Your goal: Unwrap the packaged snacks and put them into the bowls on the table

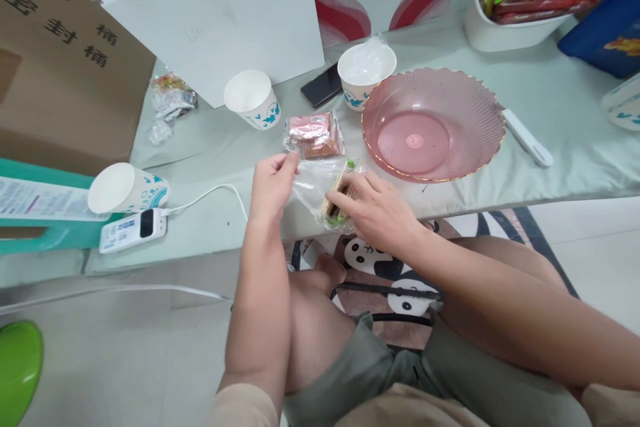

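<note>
My left hand [274,187] pinches one end of a clear plastic wrapper [311,181] at the table's front edge. My right hand [381,208] has its fingers closed around pale sandwich biscuits [336,195] with a dark layer, lying at the wrapper's other end. Green bits show at the wrapper's edges; the fingers partly hide the biscuits. Just behind the hands lies a clear packet [314,133] with pink and brown contents. To the right of it stands a pink ribbed bowl [415,140] with a gold scalloped rim, nothing visible in it.
Paper cups [253,100] stand on the cloth-covered table, one stuffed with plastic [367,67]. A dark phone [323,85] lies between them. At left sits a white power bank [134,230] with a cable. A white knife-like tool [527,139] rests beside the bowl. A white tub [505,33] holds packaged snacks.
</note>
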{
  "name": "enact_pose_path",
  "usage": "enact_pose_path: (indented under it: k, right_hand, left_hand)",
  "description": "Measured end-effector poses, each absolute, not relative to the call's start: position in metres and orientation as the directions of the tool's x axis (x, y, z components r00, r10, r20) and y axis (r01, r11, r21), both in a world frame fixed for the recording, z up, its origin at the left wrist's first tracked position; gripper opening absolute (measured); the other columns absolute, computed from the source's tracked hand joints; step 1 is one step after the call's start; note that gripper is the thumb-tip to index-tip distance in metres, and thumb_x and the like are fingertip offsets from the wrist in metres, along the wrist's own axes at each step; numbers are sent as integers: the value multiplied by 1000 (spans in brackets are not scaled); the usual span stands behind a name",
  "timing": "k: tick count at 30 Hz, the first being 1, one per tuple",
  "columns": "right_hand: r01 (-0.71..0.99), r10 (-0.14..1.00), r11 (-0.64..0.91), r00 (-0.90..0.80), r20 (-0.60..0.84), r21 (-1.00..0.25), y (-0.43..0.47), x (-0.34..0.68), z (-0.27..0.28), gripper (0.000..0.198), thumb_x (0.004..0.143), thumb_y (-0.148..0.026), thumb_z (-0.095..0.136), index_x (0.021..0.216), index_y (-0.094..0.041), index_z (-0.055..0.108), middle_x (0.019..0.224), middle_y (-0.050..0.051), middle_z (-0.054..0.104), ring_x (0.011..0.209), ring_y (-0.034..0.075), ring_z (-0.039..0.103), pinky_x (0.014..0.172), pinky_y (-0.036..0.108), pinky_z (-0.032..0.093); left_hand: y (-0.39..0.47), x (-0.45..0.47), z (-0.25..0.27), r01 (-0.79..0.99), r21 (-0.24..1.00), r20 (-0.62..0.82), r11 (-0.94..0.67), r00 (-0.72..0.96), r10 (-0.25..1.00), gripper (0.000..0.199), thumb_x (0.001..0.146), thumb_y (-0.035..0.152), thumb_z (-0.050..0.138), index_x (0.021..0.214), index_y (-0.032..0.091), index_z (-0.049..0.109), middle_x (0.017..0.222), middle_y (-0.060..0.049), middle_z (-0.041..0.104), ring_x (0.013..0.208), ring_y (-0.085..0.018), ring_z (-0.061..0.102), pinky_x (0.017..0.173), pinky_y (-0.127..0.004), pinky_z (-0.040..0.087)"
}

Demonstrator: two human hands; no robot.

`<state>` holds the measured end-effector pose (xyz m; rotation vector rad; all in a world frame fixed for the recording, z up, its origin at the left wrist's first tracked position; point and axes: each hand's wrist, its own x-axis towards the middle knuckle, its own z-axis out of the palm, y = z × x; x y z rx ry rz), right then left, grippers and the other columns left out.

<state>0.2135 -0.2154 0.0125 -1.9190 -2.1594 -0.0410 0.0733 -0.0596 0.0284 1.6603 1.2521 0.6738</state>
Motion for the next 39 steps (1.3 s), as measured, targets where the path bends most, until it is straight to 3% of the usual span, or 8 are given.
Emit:
enact_pose_path:
  k: [8,11,14,19,22,26,32,39]
  right_hand:
    - [953,980,82,-24,197,-292,-211,220,18,39,90,-16,53,126,-15,68,148,20,55,112,34,59,88,46,51]
    - [936,984,49,14,178,-347,-210,220,19,36,100,-27,45,124,-17,70,147,17,58,111,33,61,80,43,51]
    - [934,986,18,43,164,-358,-209,220,18,38,104,-35,40,124,-19,69,145,16,60,111,32,62,76,40,50]
    - [935,986,26,34,161,-353,-209,220,14,36,103,-33,45,130,-20,64,146,12,61,108,31,62,77,40,50]
    - [910,985,10,63,163,-415,-208,220,13,33,104,-34,42,123,-20,65,140,10,64,110,29,63,80,39,51]
    - [872,978,-35,131,165,-487,-209,220,13,29,104,-33,40,105,-19,65,123,13,66,105,27,65,83,39,52]
    - [826,977,-180,214,1,-535,-211,223,4,23,93,-31,55,109,-18,63,131,17,56,97,29,67,78,43,56]
    - [749,982,-97,178,58,-655,-205,228,-14,28,89,-22,55,114,-19,65,133,16,57,114,29,65,94,45,55]
  left_hand:
    - [-46,63,23,568,823,-114,-24,206,972,38,84,35,62,53,20,48,48,6,29,49,-10,26,50,-27,21]
    - [-43,59,22,600,800,-107,-3,147,983,30,84,39,63,63,20,55,53,4,44,53,-12,39,54,-26,30]
    - [-45,57,27,597,794,3,-118,189,982,27,78,43,72,91,21,65,89,-3,67,82,-18,61,74,-28,46]
    - [-56,70,38,555,721,94,-416,516,852,58,68,36,83,122,24,64,130,-8,65,122,-26,59,104,-34,43]
    - [-54,77,32,715,627,-76,-310,452,889,45,72,33,78,114,21,68,101,-6,71,95,-25,65,86,-33,47]
    - [-42,69,20,798,559,-137,-226,357,924,19,83,33,62,70,20,64,65,-1,59,70,-19,57,67,-29,40]
    - [-45,58,26,521,833,-391,185,318,864,19,83,40,60,80,21,61,80,-4,68,70,-18,64,55,-25,41]
    - [-50,59,33,447,762,-632,469,356,688,25,86,43,64,74,23,55,60,-2,63,53,-20,65,52,-31,49]
